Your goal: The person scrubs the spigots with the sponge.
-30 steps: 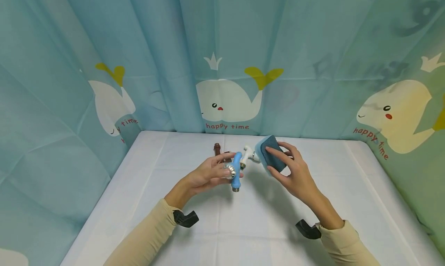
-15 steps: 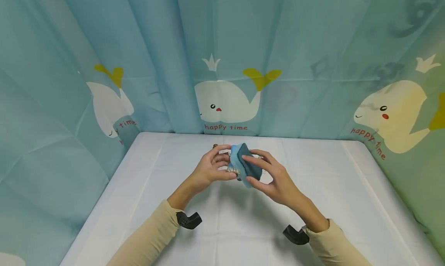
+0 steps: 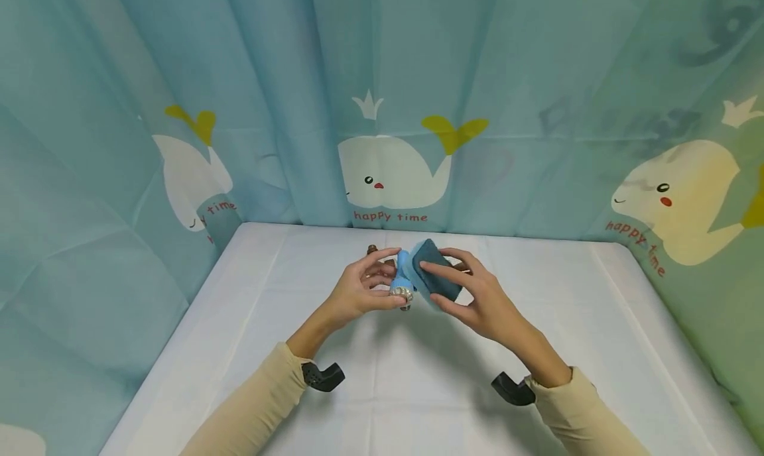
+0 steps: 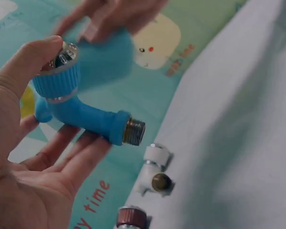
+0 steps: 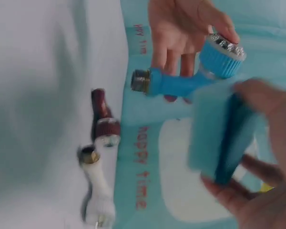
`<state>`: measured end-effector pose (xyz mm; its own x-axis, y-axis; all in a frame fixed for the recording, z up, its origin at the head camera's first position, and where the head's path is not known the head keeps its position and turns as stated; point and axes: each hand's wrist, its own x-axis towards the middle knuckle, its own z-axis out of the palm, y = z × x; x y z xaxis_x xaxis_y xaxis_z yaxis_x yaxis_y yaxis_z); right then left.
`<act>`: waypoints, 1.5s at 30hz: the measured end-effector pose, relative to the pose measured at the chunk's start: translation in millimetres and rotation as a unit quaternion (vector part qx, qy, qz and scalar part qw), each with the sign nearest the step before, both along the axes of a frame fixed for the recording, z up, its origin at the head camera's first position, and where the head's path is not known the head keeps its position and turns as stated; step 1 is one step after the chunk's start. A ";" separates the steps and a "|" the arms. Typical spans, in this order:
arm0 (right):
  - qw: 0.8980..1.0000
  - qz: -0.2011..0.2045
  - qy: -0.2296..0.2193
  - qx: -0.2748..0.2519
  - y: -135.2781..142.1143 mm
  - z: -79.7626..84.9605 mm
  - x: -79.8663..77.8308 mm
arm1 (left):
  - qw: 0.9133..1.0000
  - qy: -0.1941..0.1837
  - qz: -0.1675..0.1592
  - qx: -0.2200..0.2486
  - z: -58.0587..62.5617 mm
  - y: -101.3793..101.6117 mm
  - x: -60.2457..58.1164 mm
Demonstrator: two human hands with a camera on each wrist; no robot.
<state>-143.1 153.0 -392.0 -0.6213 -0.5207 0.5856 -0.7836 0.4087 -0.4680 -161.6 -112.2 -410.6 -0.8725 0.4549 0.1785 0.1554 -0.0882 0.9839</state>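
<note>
My left hand (image 3: 349,295) holds a blue tap (image 4: 93,119) above the table, thumb on its clear-topped knob (image 4: 57,76) and fingers beneath the body. The tap's threaded metal end (image 4: 135,132) sticks out past the fingers. My right hand (image 3: 492,300) grips a two-tone blue sponge (image 3: 438,274), light on one layer and dark on the other, between thumb and fingers. Its light face is turned to the tap, right beside it; whether they touch I cannot tell. The sponge is blurred in both wrist views.
A brown tap (image 5: 107,129) and a white tap (image 5: 99,191) lie on the white-covered table (image 3: 370,390) behind my hands, mostly hidden in the head view. A blue curtain (image 3: 274,111) with whale prints rises along the table's far edge and sides.
My right hand has brought the sponge leftward to the blue tap, overlapped it, then shifted slightly back right. My left hand has turned the tap, its knob now facing nearer me.
</note>
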 end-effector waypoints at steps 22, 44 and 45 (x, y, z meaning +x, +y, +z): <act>0.999 0.030 -0.025 -0.004 2.0 3.9 -3.4 | 0.997 0.075 0.009 -0.011 -2.6 -0.1 -0.4; 0.998 0.004 0.047 0.037 4.0 5.6 -0.9 | 0.998 0.052 0.012 -0.026 9.3 2.0 2.6; 0.998 -0.012 0.051 0.027 3.0 4.5 -1.6 | 0.999 0.042 0.014 -0.017 9.7 2.6 2.9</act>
<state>-144.6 156.0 -387.6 -0.5728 -0.5384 0.6181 -0.8155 0.4503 -0.3636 -158.7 -109.6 -400.9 -0.8677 0.4371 0.2368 0.2397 -0.0493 0.9696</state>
